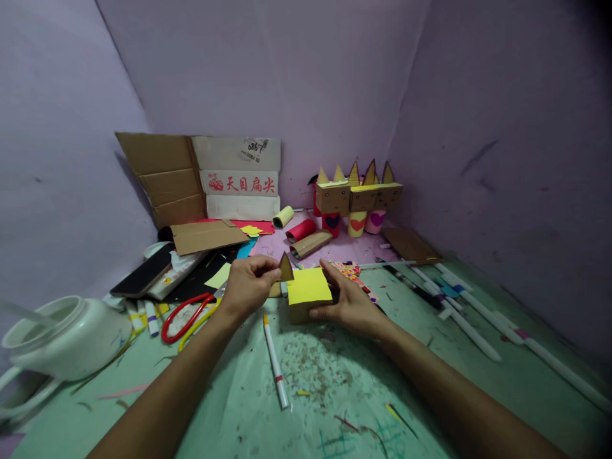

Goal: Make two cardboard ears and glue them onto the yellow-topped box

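Between thumb and fingers, my left hand pinches a small pointed cardboard ear. It is close beside the left edge of a small cardboard box whose top is covered with yellow paper. My right hand grips that box from its right side, thumb at the front and fingers behind. An uncapped marker with an orange-yellow tip lies on the table just below the box. Red and yellow-handled scissors rest left of my left wrist, partly hidden by it.
Cardboard figures with pointed ears stand at the back right, near paper rolls. A folded carton leans on the wall. A white teapot stands at left. Markers lie at right, and paper scraps litter the front.
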A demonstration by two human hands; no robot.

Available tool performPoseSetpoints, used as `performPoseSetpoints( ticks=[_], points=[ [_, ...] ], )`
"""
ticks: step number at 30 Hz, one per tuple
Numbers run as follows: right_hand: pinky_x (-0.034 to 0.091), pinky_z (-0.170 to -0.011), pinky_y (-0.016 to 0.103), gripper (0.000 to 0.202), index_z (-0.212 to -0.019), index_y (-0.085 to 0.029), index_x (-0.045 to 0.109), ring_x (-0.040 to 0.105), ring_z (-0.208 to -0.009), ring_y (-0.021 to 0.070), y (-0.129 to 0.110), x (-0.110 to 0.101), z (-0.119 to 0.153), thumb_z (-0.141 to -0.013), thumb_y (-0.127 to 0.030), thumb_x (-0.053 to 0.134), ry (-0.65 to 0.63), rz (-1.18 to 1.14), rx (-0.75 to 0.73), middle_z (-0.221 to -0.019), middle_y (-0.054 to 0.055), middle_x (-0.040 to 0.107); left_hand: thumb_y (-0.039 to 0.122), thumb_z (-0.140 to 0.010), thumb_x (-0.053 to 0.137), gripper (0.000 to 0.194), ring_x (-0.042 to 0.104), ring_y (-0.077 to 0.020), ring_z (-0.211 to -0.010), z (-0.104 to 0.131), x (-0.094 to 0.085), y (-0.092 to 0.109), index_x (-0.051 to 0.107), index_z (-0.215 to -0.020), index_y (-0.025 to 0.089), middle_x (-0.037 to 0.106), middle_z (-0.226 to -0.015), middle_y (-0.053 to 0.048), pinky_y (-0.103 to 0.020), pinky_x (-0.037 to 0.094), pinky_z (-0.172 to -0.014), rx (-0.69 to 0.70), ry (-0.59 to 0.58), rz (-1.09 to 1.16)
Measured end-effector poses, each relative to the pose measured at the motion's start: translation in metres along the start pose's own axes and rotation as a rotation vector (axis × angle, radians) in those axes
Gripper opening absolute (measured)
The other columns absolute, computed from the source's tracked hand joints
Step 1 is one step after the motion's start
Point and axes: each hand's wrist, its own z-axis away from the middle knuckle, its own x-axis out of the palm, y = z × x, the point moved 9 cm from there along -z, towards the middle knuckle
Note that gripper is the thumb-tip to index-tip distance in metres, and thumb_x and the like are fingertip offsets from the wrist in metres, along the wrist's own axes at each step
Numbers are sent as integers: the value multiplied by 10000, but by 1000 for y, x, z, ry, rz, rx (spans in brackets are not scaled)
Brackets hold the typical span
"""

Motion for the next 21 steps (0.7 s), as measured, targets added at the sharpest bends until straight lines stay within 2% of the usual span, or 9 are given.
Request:
performPoseSetpoints(
  ticks=[6,12,21],
  points=[
    [287,-1050,450,1049,-1398,-201,276,408,-1237,298,-1,0,0,-494,-166,807,8,15,1,-1354,120,439,148,-595,605,58,538,-122,-557,4,0,12,653,-564,162,630,-563,3,-228,412,-546,79,-29,-118],
    [285,-1051,454,1049,-1400,-201,270,400,-1243,298,-1,-1,1,-500,-178,808,4,20,6,-1370,128,418,151,-615,595,72,545,-123,-556,2,7,8,659,-584,150,639,-586,-10,-227,413,-544,82,-34,-172],
    [315,-1030,433,1054,-1400,-178,260,422,-1224,290,-2,1,0,-499,-182,807,-5,2,10,-1358,133,429,171,-624,590,84,540,-117,-538,0,6,1,671,-612,151,646,-589,0,-217,413,-522,71,29,-85]
  ],
)
